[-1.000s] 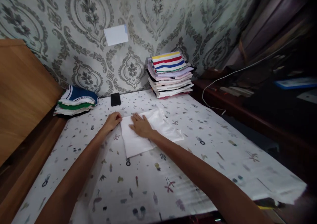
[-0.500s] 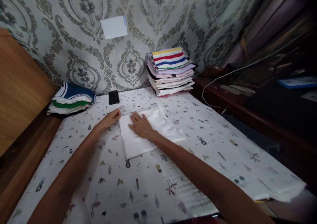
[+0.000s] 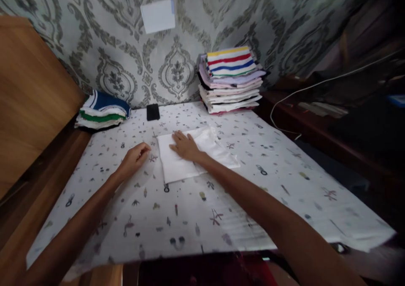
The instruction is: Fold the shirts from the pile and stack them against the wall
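Observation:
A folded white cloth garment lies on the patterned sheet, with its gathered edge toward the right. My right hand rests flat on its upper part, fingers stretched out and a little apart. Just left of the cloth, my left hand hovers over the sheet, apart from the garment. Its fingers are curled in toward the thumb, and nothing shows in them.
The sheet covers a bed or table against a patterned wall. A tall stack of folded clothes stands at the back right, a smaller stack at the back left. A black phone-like object lies between them. Wooden panel at left.
My left hand has let go of the garment's left corner and drawn back toward the left and nearer to me. My right hand stays flat on the cloth. The view has shifted.

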